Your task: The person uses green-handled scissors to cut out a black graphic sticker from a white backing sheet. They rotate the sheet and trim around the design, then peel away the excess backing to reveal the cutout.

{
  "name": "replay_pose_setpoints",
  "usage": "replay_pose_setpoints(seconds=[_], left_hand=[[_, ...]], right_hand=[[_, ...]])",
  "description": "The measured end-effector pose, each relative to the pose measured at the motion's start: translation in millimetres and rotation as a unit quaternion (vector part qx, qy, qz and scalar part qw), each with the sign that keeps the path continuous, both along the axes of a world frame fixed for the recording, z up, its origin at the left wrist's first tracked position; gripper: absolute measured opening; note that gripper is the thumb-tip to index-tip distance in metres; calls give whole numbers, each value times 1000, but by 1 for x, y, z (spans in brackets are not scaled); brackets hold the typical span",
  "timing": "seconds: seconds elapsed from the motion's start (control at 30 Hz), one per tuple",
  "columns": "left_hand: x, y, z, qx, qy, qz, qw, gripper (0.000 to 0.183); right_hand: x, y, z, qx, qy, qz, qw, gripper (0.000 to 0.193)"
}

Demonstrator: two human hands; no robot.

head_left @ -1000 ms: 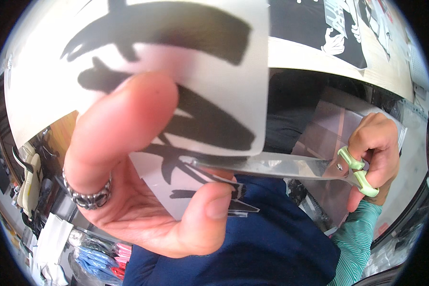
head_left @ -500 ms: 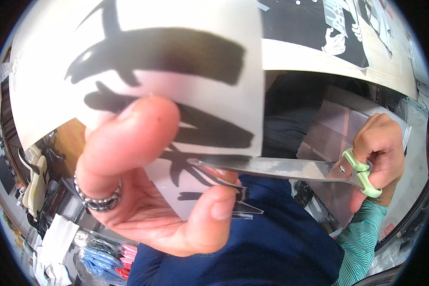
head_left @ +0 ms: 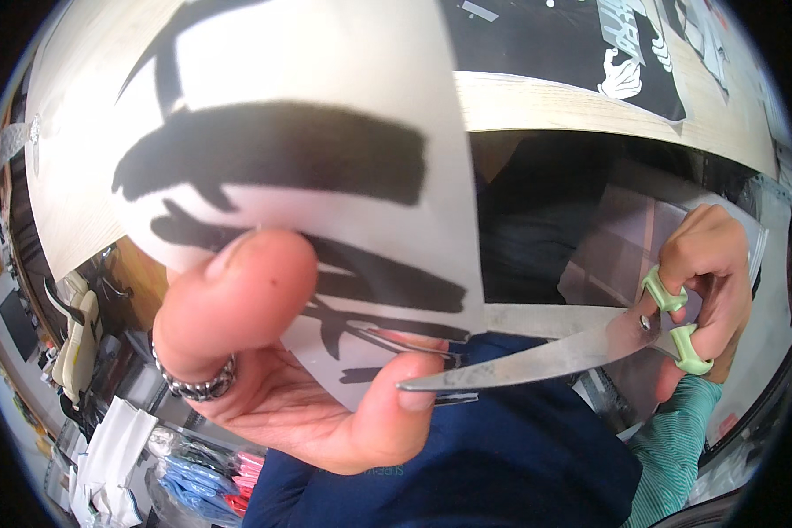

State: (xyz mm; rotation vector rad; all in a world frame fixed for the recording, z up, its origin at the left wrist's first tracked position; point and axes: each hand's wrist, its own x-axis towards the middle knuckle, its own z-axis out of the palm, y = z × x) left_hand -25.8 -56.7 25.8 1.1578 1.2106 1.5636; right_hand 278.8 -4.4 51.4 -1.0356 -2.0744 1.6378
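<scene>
My left hand (head_left: 260,392), with a chain-like ring, pinches a pale, translucent sheet (head_left: 370,224) printed with bold black strokes. The sheet fills much of the upper left, close up and somewhat blurred. Narrow cut strips stick out at its lower edge near my fingertips. At the right, my right hand (head_left: 720,273) has its fingers through the light green handles of a pair of scissors (head_left: 581,345). The blades are spread apart. One blade passes behind the sheet's right edge; the tip of the other lies over a left fingertip.
Beyond the sheet is a light wooden table (head_left: 537,107) with a black printed sheet (head_left: 563,44) on it. Clear flat packs (head_left: 625,233) lie below the table at the right. Plastic-wrapped blue and red items (head_left: 194,484) and a beige chair (head_left: 77,343) are at the left.
The scissor blades have opened, one dropping toward my left fingertips. My left hand and the sheet have shifted slightly down, the sheet's right edge tilting.
</scene>
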Motion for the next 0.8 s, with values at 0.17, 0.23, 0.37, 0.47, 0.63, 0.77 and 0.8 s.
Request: replay_pose_setpoints(seconds=[0.17,0.23,0.37,0.47,0.63,0.77,0.8], left_hand=[[2,-3,-2,6,1,16,1000,80],[3,-5,-3,8,-1,28,1000,80],[-2,-4,4,1,27,7,1000,80],[-3,-4,1,0,23,-5,1000,80],[-6,-2,3,-14,16,-48,999,80],[-8,1,-1,-26,7,-85,996,80],[-7,1,-1,-28,4,-88,996,80]], right_hand=[[-1,3,2,-4,21,9,1000,42],[0,5,1,-2,23,18,1000,43],[4,6,-3,-10,31,25,999,43],[3,5,-3,-24,34,27,999,43],[8,6,-5,-19,15,51,998,46],[2,-4,1,-84,-3,-10,996,43],[3,-6,2,-89,-3,-12,996,46]])
